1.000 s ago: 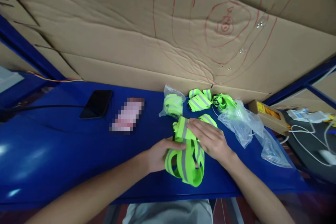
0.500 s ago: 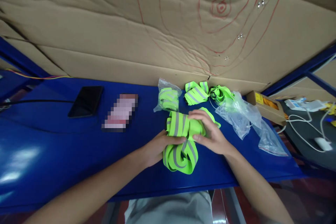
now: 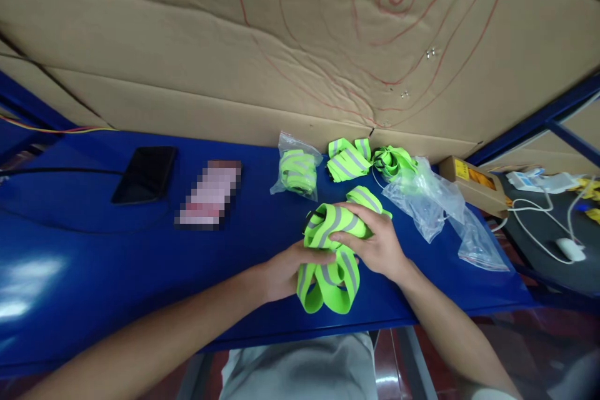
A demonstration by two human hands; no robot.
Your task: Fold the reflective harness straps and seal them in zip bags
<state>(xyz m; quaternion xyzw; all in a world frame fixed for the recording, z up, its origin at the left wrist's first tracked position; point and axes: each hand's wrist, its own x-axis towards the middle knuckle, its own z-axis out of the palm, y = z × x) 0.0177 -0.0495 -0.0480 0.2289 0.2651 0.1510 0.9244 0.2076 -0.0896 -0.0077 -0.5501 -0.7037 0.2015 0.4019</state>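
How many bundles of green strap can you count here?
4: a held bundle in the left hand and right hand, a bagged bundle, a folded bundle to its right, a tangled bundle farther right. More may be hidden.

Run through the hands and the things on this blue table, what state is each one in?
Strap bundle, partly gathered, loops loose
Left hand, gripping it
Right hand, gripping it
Bagged strap, folded inside clear bag
Folded strap, unbagged
Bunched strap, tangled
Loose plastic, crumpled
Black device, flat, screen dark
Pixelated item, flat, details unclear
Small box, open or shut unclear
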